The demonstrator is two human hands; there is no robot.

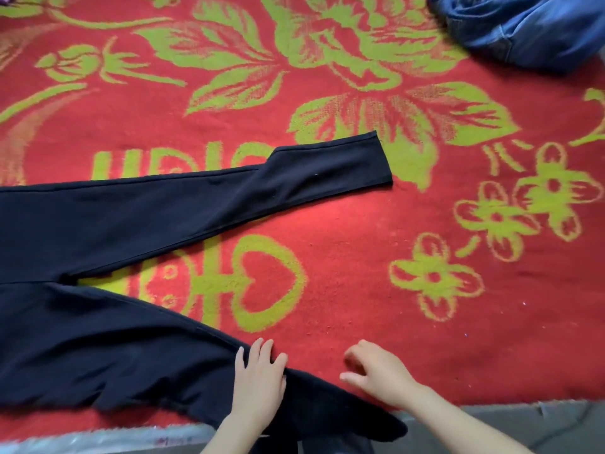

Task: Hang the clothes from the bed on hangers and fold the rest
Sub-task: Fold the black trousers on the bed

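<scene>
Red bedcover with a green floral pattern forms the work surface and fills almost the whole view. On it, the black trousers lie spread flat at the left, waist end out of view past the left edge, with the two legs splayed apart in a V. The far leg runs straight toward the middle of the cover, its hem squared off. The near leg curves toward the front edge of the bed, and its end hangs slightly over that edge. The left hand rests flat on the near leg with fingers straight, pressing the cloth down, probably to smooth it and pin it before the fold. The right hand sits just beside the same leg, over bare cover, fingers loosely curled and gripping nothing; whether its thumb touches the fabric cannot be determined. Judged from this layout, the trousers are flattened in preparation for laying one leg over the other. Crumpled blue jeans lie well apart at the far right corner, not yet handled.
</scene>
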